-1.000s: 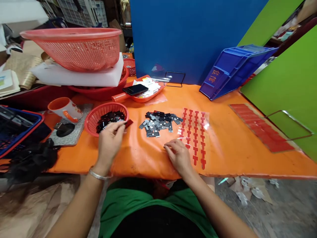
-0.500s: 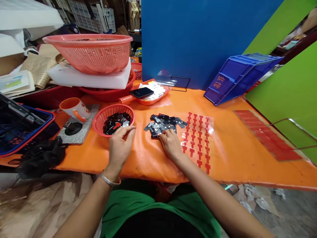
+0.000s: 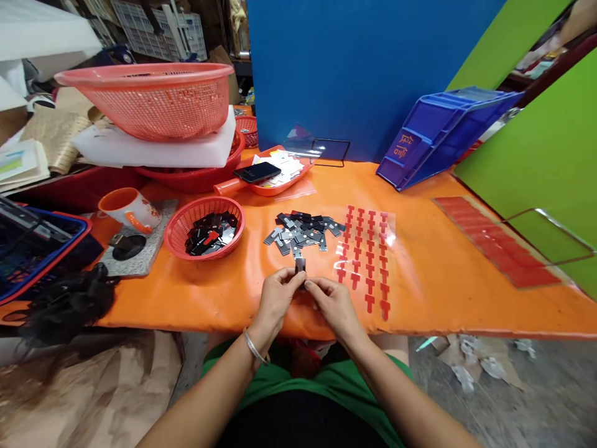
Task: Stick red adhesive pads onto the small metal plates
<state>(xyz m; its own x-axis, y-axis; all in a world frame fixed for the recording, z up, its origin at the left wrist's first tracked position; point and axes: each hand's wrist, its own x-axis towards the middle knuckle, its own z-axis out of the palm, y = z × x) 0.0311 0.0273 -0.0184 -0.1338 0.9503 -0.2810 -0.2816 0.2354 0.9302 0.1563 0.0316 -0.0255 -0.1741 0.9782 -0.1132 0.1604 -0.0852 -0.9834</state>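
"Head view: what do the hands hold?"

"The left hand (image 3: 273, 298) has thumb and fingers pinching a dark piece (image 3: 301, 266), raised at the near side of the pile. The right hand (image 3: 336, 305) has its fingertips drawn together beside the piece's near end; I cannot tell whether they grip it."

"And just beyond?"

"A pile (image 3: 303, 230) of loose grey and black pieces on the orange surface (image 3: 420, 249). To its right lies a clear sheet (image 3: 391, 225) with 4 columns of red T-shapes (image 3: 370, 285). The 2 left columns end higher up than the 2 right ones."

"How far along does it look?"

"Partway, I'd judge: 1 piece is in hand, many are loose, and the red basket (image 3: 180, 227) to the left holds others. At least 1 in there shows a red shape. How many are finished, I cannot tell. Plenty of red T-shapes are on the sheet."

"Any writing?"

"Orange characters (image 3: 403, 148) mark the tilted blue crate (image 3: 431, 124), too rough for me to read surely. White slips (image 3: 286, 165) in the red scoop (image 3: 228, 186) carry tiny illegible marks. The black phone (image 3: 259, 172) on them has faint lettering; no brand is clear."
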